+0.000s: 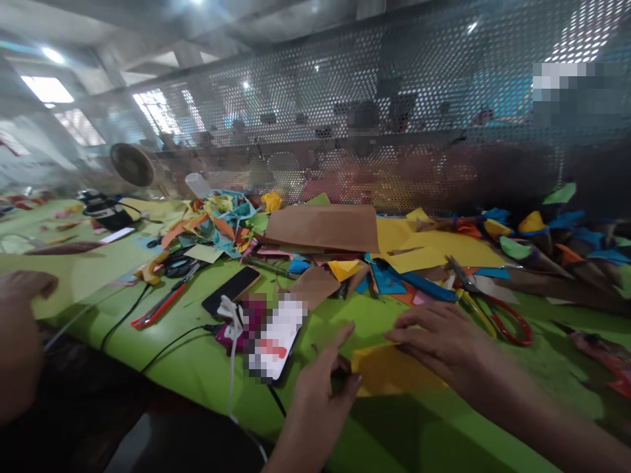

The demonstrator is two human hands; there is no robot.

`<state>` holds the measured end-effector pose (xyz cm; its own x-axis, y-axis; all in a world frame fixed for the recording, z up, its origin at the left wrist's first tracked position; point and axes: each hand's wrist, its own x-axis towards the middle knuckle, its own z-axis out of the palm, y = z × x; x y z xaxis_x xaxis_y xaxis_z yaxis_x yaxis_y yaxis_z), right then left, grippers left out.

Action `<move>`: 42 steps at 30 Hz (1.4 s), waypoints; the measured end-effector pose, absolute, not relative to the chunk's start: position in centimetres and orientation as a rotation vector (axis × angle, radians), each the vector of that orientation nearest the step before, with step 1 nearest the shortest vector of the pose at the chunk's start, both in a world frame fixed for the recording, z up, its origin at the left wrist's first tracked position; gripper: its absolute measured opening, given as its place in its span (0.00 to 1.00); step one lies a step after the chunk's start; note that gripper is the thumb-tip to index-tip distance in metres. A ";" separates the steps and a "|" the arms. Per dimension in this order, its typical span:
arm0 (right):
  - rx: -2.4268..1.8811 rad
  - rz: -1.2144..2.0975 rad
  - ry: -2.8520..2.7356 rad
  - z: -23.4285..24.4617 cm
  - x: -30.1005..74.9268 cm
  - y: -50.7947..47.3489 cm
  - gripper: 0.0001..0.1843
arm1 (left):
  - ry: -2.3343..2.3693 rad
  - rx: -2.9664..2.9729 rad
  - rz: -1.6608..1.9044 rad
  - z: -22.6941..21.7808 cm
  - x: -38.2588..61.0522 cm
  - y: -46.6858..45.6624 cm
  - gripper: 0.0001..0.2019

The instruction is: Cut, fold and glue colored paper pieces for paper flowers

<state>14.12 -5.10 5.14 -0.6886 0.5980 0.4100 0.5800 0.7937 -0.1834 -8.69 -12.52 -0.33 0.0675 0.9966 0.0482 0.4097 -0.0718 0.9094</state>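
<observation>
A small orange-yellow sheet of paper (pixel 389 373) is between my two hands over the near part of the green table. My left hand (pixel 325 394) pinches its left edge with the thumb, and the index finger points upward. My right hand (pixel 438 338) has its fingers bent together over the sheet's upper right edge, where its thumb is hidden. Just left of my left hand lies a phone with a lit screen (pixel 279 338). Beyond my right hand are red-handled scissors (pixel 507 322) and a blue tool handle (pixel 428 286).
Coloured paper scraps (pixel 227 220) and a brown sheet (pixel 320 226) cover the table's back, before a perforated metal screen (pixel 296 131). A dark phone (pixel 231 290), a red cutter (pixel 162 305) and cables lie left. Another person's hand (pixel 24 315) is at far left. Paper cones (pixel 537 243) stand right.
</observation>
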 end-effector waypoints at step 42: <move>-1.021 0.410 -2.519 -1.8 22.7 -10.9 0.29 | 1.314 2.273 0.402 0.1 -7.4 -13.6 0.19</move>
